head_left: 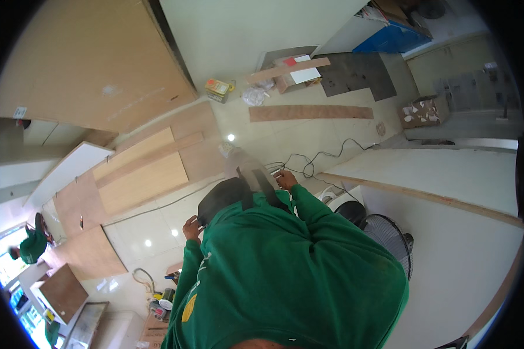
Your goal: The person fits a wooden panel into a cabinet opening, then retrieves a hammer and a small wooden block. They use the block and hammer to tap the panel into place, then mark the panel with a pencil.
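My left hand (pixel 192 228) is at the left of my waist, its fingers curled in against the edge of a black, cloth-like item (pixel 220 200). What lies inside those fingers is hidden. Two dark straps (pixel 265 185) run forward from the hem of my green sweatshirt (pixel 285 262). To the right of these straps, my right hand (pixel 286 180) is closed, with a small pale bit showing at its fingertips too small to name. Beyond the straps is a blurred, greyish shape (pixel 249 161), hard to make out.
Black cables (pixel 308 166) trail over the tiled floor to my right, near a standing fan (pixel 390 238). Wood panels (pixel 142 180) lie to the left. Ahead are a long plank (pixel 310 113) and a yellow container (pixel 218 89). Another person in green (pixel 34 245) is at far left.
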`<action>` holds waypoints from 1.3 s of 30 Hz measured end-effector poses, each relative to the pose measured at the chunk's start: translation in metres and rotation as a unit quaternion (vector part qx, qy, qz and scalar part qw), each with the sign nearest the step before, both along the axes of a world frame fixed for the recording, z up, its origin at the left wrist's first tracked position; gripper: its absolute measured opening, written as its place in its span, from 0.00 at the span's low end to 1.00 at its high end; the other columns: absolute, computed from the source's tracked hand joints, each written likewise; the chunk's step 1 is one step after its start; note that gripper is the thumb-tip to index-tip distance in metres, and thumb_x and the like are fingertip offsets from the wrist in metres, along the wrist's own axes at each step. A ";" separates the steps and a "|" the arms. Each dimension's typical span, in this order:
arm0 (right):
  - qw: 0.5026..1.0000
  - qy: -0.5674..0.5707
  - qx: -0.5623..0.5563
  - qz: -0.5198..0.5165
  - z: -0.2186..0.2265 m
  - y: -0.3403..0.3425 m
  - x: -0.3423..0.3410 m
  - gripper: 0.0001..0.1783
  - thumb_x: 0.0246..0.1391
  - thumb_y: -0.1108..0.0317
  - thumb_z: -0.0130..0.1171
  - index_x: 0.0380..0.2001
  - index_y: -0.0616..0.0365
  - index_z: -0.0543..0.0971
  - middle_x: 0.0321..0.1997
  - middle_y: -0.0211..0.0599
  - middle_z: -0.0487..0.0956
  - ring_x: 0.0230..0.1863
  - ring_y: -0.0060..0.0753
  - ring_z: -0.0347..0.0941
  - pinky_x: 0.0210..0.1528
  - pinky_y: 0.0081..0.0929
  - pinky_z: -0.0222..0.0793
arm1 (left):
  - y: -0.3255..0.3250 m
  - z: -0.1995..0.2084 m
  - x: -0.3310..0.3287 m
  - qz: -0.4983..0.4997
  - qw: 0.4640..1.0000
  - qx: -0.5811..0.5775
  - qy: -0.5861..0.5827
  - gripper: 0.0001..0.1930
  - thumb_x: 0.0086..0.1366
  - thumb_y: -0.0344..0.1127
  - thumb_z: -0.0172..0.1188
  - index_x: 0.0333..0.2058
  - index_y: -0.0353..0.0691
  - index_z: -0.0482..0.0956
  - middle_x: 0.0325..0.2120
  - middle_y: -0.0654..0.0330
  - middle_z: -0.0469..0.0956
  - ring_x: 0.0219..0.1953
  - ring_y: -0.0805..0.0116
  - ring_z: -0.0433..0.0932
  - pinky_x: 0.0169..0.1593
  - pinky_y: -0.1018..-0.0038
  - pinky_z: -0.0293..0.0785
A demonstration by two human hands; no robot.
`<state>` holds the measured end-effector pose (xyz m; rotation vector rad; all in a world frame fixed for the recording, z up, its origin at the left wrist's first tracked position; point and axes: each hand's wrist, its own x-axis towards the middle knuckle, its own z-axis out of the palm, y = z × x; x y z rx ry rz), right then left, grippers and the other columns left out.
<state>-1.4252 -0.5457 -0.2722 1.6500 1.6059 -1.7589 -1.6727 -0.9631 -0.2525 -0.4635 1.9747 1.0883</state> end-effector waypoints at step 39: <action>0.771 -0.044 0.269 0.575 -0.076 0.107 0.001 0.22 0.69 0.56 0.61 0.57 0.58 0.86 0.47 0.44 0.90 0.49 0.44 0.87 0.55 0.43 0.81 | -0.009 -0.048 0.071 0.047 0.983 -0.108 0.143 0.23 0.58 0.32 0.73 0.54 0.46 0.90 0.41 0.51 0.92 0.44 0.55 0.92 0.52 0.63 0.89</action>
